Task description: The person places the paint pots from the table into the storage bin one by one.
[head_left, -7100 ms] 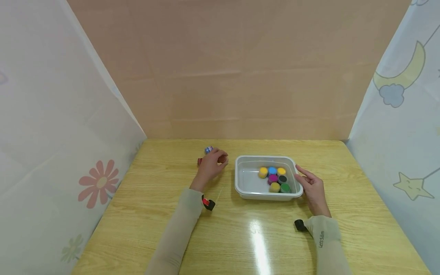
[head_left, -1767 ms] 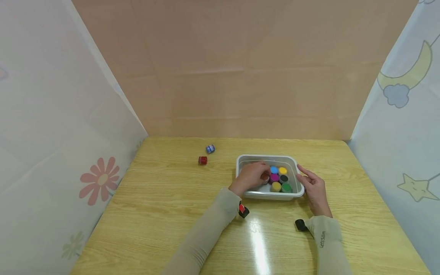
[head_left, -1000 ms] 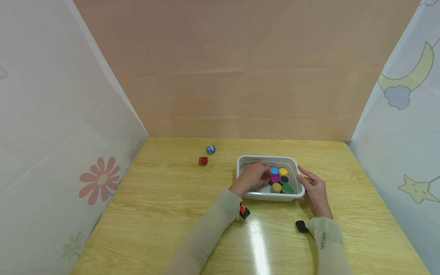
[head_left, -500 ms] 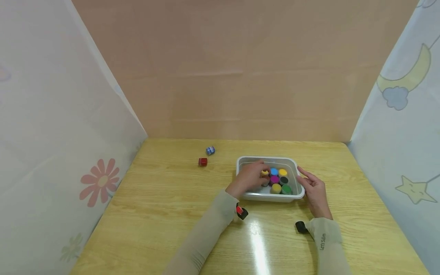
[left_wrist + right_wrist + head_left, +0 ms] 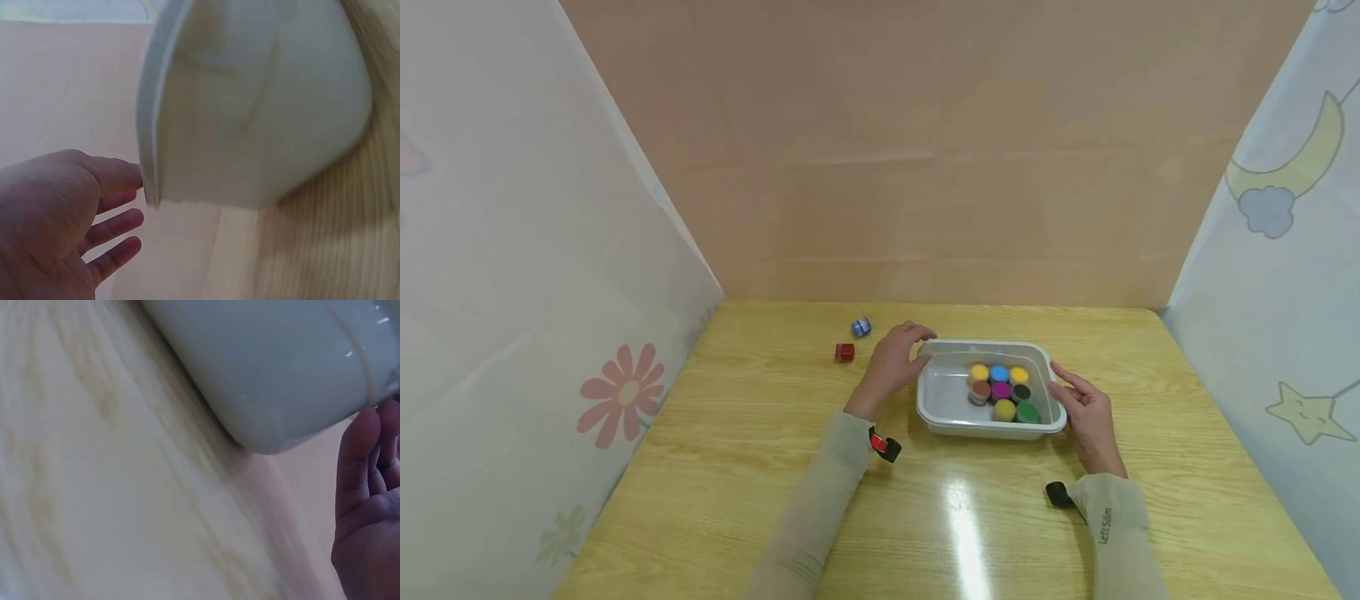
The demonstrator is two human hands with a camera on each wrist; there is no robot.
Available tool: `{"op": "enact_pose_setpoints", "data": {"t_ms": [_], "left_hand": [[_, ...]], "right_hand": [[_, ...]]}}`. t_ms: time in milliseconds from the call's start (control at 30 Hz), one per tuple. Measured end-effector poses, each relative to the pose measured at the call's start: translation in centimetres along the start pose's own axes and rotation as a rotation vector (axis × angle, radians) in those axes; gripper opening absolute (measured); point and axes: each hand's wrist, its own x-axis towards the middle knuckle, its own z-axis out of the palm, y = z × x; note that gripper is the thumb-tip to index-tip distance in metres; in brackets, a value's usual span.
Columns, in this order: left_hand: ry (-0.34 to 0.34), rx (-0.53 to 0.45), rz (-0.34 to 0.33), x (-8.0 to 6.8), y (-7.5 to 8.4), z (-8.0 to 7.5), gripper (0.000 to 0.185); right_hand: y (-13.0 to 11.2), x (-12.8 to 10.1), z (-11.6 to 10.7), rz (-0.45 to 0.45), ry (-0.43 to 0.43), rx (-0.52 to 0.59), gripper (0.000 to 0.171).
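Observation:
A white plastic container [image 5: 951, 424] stands on the table, with several small jars gathered in its right half. Among these are a brown-lidded jar [image 5: 980, 392], a purple-lidded jar [image 5: 1001, 390] and a green-lidded jar [image 5: 1027, 412]. My left hand [image 5: 891, 365] is at the container's far left corner, fingers loosely spread and nothing held. In the left wrist view its fingertips lie close to the rim; whether they touch is unclear. My right hand [image 5: 1088, 421] grips the container's right end between thumb and fingers. A red jar [image 5: 845, 352] and a blue jar [image 5: 861, 327] lie left of the container.
The wooden table [image 5: 760, 467] runs back to a brown paper-like wall [image 5: 925, 167]. Patterned white sheets hang at the left [image 5: 550, 250] and right [image 5: 1285, 317] sides. Black wrist cameras sit on both sleeves.
Earlier my left hand moved from the left side into the container. The brown-lidded jar now stands there, released, and the left hand has drawn back leftward. The right hand keeps its hold.

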Motion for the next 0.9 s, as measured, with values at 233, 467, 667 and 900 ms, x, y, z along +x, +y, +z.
{"op": "enact_pose_setpoints", "data": {"t_ms": [233, 467, 667, 900], "left_hand": [[0.085, -0.053, -0.024, -1.7, -4.0, -1.2, 0.037], [0.119, -0.056, -0.166, -3.2, -9.1, -2.9, 0.047], [0.056, -0.118, -0.289, -4.7, -12.5, -3.6, 0.053], [0.015, -0.230, -0.351, -5.6, -13.1, -3.8, 0.051]], "right_hand": [[0.2, -0.1, -0.1, -0.002, 0.002, 0.009, 0.042], [0.2, 0.0, -0.1, -0.017, -0.008, 0.009, 0.044], [0.1, 0.0, 0.0, -0.009, -0.010, 0.005, 0.046], [0.1, -0.1, 0.1, 0.001, 0.001, -0.004, 0.048]]}}
